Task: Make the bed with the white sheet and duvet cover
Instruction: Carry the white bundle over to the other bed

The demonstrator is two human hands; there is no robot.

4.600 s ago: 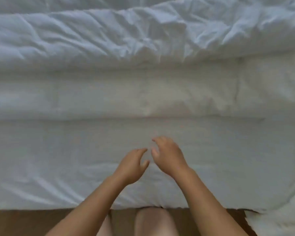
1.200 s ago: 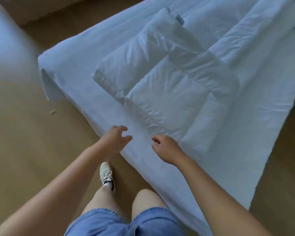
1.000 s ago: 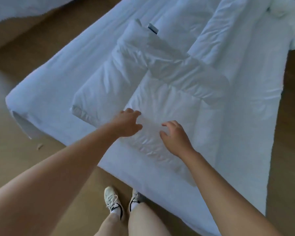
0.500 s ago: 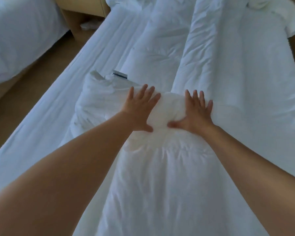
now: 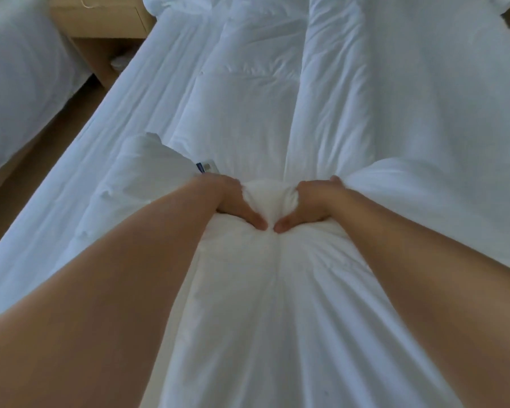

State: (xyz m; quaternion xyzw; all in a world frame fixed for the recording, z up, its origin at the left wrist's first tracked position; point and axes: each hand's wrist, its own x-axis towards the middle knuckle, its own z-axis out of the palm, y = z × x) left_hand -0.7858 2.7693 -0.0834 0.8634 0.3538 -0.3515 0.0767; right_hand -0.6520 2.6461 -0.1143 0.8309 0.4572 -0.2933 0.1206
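Left hand (image 5: 231,201) and right hand (image 5: 317,201), fingers clamped on the bunched duvet (image 5: 270,195) mid-frame: best pull evenly, grips level.

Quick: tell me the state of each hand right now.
Left hand: closed, gripping a bunched fold of the white quilted fabric duvet.
Right hand: closed, gripping the same fold.

We see only our own arms and hands here. Our left forearm (image 5: 115,290) and right forearm (image 5: 424,275) are bare from the picture's lower edge up to the wrists. Our left hand (image 5: 233,201) and right hand (image 5: 312,201) are bare too, with rounded thumb tips showing.
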